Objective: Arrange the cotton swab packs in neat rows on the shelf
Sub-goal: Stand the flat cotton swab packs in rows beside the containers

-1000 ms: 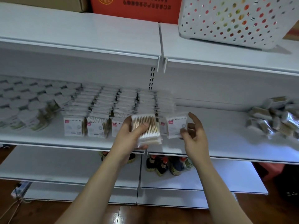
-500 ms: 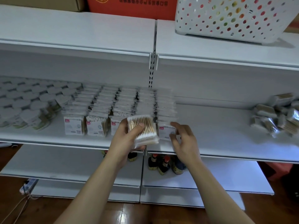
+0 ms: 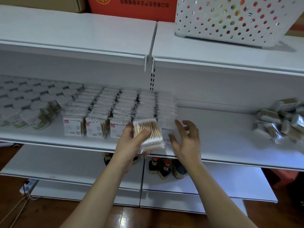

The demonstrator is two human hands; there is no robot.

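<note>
Left hand [image 3: 131, 143] grips a clear wooden-stemmed cotton swab pack [image 3: 148, 134]; right hand [image 3: 185, 140] hovers open, risks toppling the upright white front pack [image 3: 167, 133].

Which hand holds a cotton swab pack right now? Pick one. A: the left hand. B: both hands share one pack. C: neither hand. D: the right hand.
A: the left hand grips the cotton swab pack with thumb across its face, while the right hand hangs open beside the front pack of the rightmost row, holding nothing.
</note>
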